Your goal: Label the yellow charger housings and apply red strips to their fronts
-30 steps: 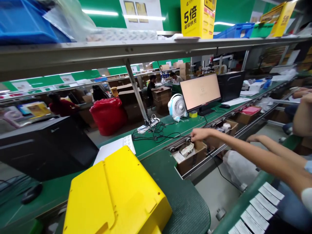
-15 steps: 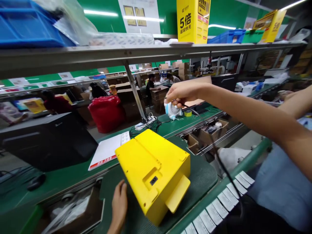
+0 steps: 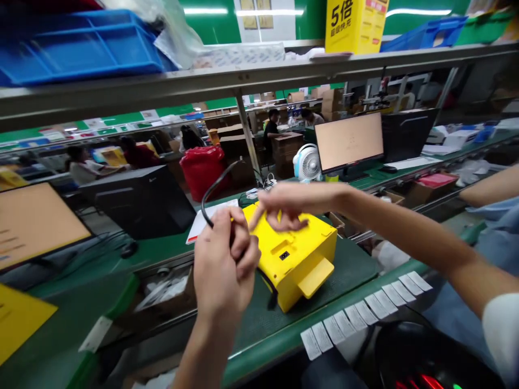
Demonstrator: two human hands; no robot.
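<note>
Black cable [image 3: 204, 203] in left hand [image 3: 225, 265], right hand [image 3: 286, 202] above yellow case [image 3: 302, 256].

smooth yellow plastic case [image 3: 306, 254], matt green work surface [image 3: 348, 265], glossy red plastic sack [image 3: 203, 172], paper labels [image 3: 357, 317], smooth black cable [image 3: 206, 194]

The case [image 3: 298, 263] is solid yellow with a black socket [image 3: 284, 255]. At ten o'clock from it, the cable [image 3: 210, 190] is black and the sack [image 3: 203, 168] plain red. The worktop [image 3: 346, 267] beneath is dark green. At four o'clock, the row of labels [image 3: 366, 312] is white with fine grey lines. At twelve, the fan [image 3: 308, 163] is white and pale blue; at one, the screen [image 3: 351, 141] is pale peach.
</note>
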